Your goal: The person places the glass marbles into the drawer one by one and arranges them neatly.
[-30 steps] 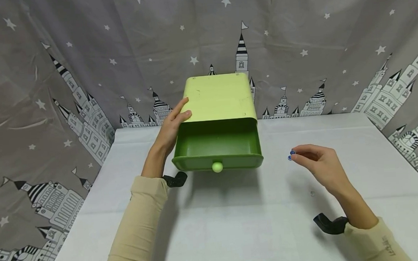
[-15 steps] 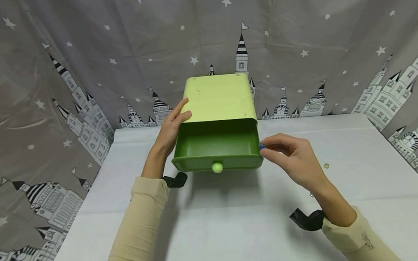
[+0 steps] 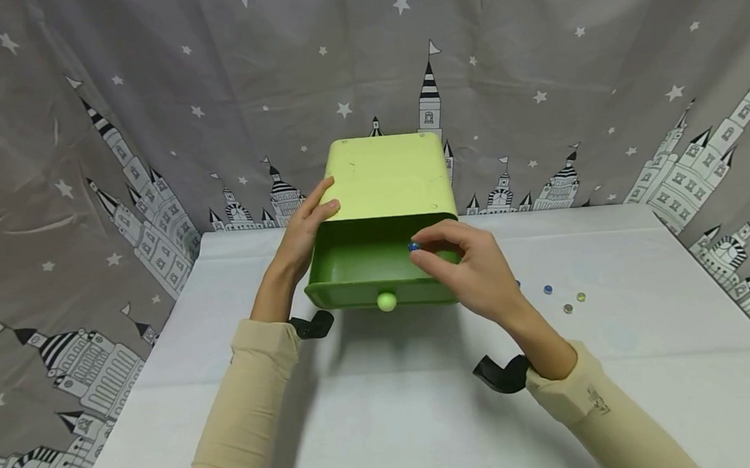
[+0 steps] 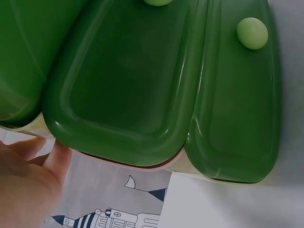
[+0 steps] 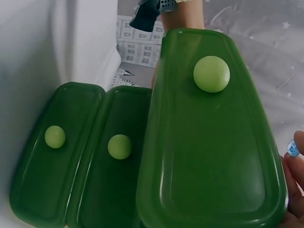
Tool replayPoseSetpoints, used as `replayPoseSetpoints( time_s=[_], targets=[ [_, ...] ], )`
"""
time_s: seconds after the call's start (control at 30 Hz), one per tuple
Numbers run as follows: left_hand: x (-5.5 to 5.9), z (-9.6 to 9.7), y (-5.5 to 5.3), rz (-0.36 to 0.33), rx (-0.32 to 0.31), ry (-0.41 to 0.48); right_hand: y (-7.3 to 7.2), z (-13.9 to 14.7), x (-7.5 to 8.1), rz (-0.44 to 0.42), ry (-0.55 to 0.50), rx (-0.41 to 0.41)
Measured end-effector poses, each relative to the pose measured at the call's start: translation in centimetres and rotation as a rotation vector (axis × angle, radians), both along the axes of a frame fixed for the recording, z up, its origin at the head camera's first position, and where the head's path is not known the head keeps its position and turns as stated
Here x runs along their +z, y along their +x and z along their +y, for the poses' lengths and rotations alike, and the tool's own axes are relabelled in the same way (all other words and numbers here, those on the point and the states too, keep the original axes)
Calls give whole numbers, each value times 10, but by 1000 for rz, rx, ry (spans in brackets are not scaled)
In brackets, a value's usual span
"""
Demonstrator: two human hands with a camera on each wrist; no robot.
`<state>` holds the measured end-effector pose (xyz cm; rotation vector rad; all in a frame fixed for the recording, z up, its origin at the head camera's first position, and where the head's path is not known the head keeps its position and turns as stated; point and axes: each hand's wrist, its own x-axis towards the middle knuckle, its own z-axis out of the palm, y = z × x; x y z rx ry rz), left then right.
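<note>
Over the pulled-out top drawer (image 3: 346, 294), a blue marble (image 3: 413, 247) sits pinched between the thumb and fingertips of the right hand (image 3: 470, 264), which reaches across the drawer's right side. The drawer is green with a round pale knob (image 3: 387, 302) and juts toward the near side from a yellow-green cabinet (image 3: 391, 176); two lower drawers (image 5: 99, 185) beneath it are closed. At the cabinet's left, the left hand (image 3: 298, 242) touches its side and top edge, fingers extended rather than curled. Right of the cabinet, on the white table (image 3: 386, 419), lie a second blue marble (image 3: 548, 290), a greyish marble (image 3: 568, 309) and a yellow-green marble (image 3: 581, 297), near one another; another blue one (image 3: 518, 283) is mostly hidden by the right arm. On the far side hangs a grey curtain (image 3: 263, 90) printed with castles and stars.
</note>
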<state>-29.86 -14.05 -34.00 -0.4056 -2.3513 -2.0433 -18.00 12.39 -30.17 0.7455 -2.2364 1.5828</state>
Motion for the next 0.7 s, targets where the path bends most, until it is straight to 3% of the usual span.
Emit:
replayPoseSetpoints(
  time_s=[0.4, 0.7],
  targets=[
    [1, 1, 1, 3, 0, 2, -11, -3, -1, -42, -11, -6],
    [1, 0, 2, 6, -10, 17, -9, -3, -2, -36, -2, -30]
  ],
)
